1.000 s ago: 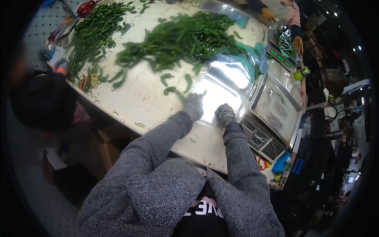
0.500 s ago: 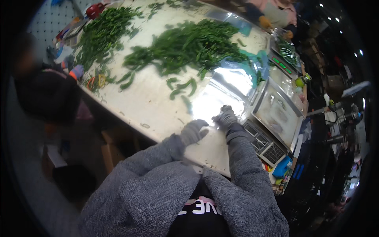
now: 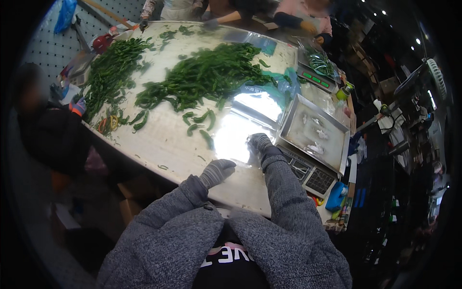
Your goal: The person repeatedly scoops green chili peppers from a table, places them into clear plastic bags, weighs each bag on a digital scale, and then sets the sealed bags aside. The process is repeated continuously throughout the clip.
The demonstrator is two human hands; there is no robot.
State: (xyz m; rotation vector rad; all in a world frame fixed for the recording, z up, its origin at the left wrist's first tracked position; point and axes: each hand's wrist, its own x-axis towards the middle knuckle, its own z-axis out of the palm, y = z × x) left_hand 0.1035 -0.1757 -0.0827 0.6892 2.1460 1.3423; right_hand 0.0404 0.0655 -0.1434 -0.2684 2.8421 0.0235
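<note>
My right hand [image 3: 260, 142], in a striped grey glove, has its fingers curled at the near right edge of a stack of clear plastic bags [image 3: 231, 141]. The bags lie on the white table [image 3: 185, 166] and shine with glare. Slightly nearer and to the left, my left hand [image 3: 217, 172], also gloved, hovers above the table with fingers stretched toward the right; nothing shows in it. Beyond the bags spreads a large heap of long green peppers [image 3: 207, 72], with a few loose peppers [image 3: 206, 117] beside the film.
Right of my hand stands a scale with a metal tray [image 3: 315, 130]; its keypad [image 3: 319, 181] faces me. Farther back is a second scale [image 3: 315, 79] with a lit display. Another pepper pile [image 3: 118, 67] lies far left, beside a person in dark clothes [image 3: 55, 120]. Other people work along the far edge.
My view has shifted, showing more of the far side. My left hand has drawn its fingers closer together. My right hand stays at the edge of the plastic bags.
</note>
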